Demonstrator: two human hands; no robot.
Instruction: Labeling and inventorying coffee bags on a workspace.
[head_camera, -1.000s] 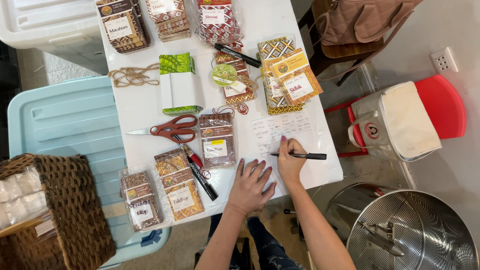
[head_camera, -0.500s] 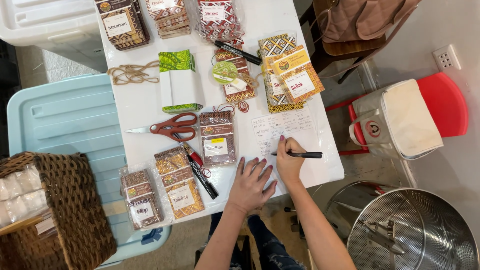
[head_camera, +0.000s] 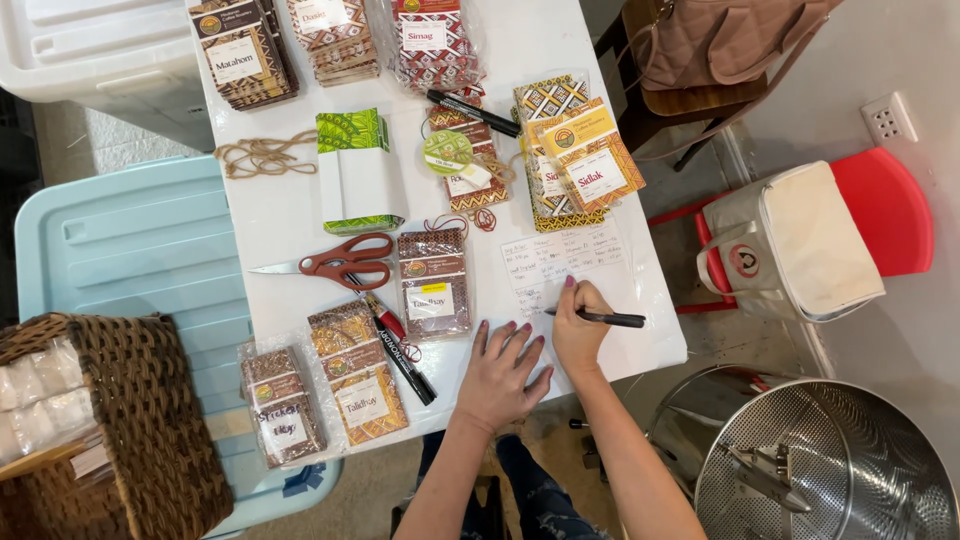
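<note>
The right hand (head_camera: 578, 335) is pinching a black pen (head_camera: 600, 318) with its fingers curled tight around it, and the tip is touching a white sheet of paper with handwritten notes (head_camera: 560, 265), just right of the middle of the frame. Since a second ago this hand has hardly moved; the pen is staying on the same low left corner of the sheet, so the writing seems to be going on in one spot. The left hand (head_camera: 505, 370) is lying flat on the white table (head_camera: 290, 215) with fingers spread wide, holding nothing, just beside the right hand. It is staying put too, like it is steadying things. To the left of the hands, a clear packet with a brown patterned label (head_camera: 432, 285) is lying near a red-capped black marker (head_camera: 395, 345). Orange-handled scissors (head_camera: 335, 263) are sitting just above the marker, with blades pointing left. Two more packets (head_camera: 325, 395) are lying at the lower left edge of the table. Higher up, a green and white folded box (head_camera: 358, 172) is standing beside some brown twine (head_camera: 262, 155). A yellow patterned stack of packets (head_camera: 575, 160) is above the paper. A woven basket (head_camera: 110, 420) is sitting at the lower left of the frame on a light blue bin lid (head_camera: 130, 240).
</note>
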